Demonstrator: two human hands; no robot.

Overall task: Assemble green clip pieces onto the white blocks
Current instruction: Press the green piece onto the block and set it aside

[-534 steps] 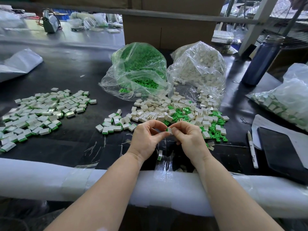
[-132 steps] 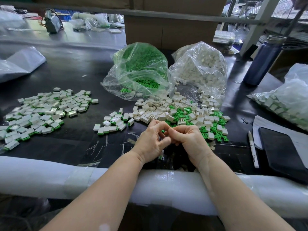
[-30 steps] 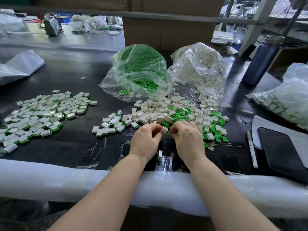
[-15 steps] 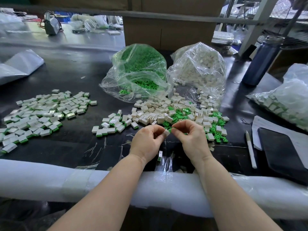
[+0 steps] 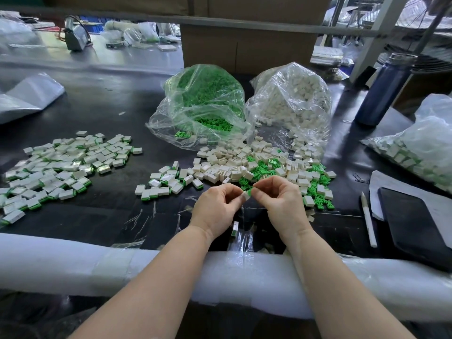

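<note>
1. A clear plastic bag of green clip pieces (image 5: 204,104) sits at upper centre of the frame on the black worktable (image 5: 97,113), its mouth spilling a few clips toward the viewer.
2. Just right of it, touching, a second clear bag of white blocks (image 5: 291,104) lies open toward the loose pile.
3. At the right edge, another plastic bag (image 5: 420,152) holds white pieces with green showing.
4. The loose pile of white blocks and green clips (image 5: 259,165) lies at centre, just above the hands.
5. A spread of finished pieces (image 5: 61,165), white with green edges, lies at the left; a smaller cluster (image 5: 166,183) lies between it and the loose pile.
6. The left hand (image 5: 215,207) pinches a white block (image 5: 245,195) between thumb and forefinger, its other fingers curled.
7. The right hand (image 5: 281,201) pinches a green clip (image 5: 249,191) against that block, fingers curled.
8. Both forearms cross a white foam-wrapped rail (image 5: 73,260) at the table's near edge; the hands meet at frame centre.
9. A dark blue bottle (image 5: 384,89) stands at upper right.
</note>
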